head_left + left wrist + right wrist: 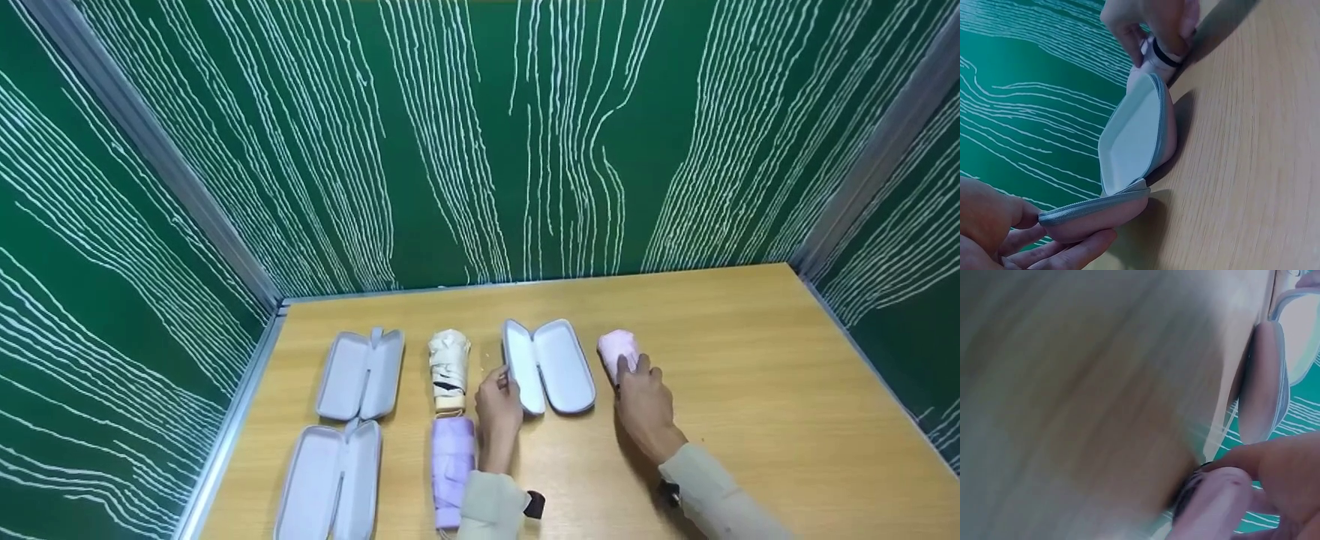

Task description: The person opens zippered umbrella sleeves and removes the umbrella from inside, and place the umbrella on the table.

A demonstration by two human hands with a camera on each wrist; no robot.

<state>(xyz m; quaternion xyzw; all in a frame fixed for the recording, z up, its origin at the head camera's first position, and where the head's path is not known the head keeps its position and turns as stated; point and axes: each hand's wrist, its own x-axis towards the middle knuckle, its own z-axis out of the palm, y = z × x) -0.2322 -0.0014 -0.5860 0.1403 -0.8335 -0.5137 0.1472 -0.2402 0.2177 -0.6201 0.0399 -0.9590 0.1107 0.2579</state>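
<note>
An open zip case (568, 367) with a pale lining lies spread out on the table. My left hand (499, 409) holds its left half by the outer edge, and in the left wrist view the thumb is on the zipped rim (1089, 207) with fingers beneath. To the right of the case lies a small pink folded umbrella (619, 345). My right hand (646, 405) grips the umbrella's near part from above, hiding that end. The right wrist view shows fingers close around its pink cover (1213, 506).
Two more open cases, one farther back (345, 375) and one nearer (311, 480), lie at the left. Between them and my left hand are a cream folded umbrella (450, 356) and a purple folded umbrella (453, 465), end to end. A green wall (442, 262) with white lines borders the wooden table.
</note>
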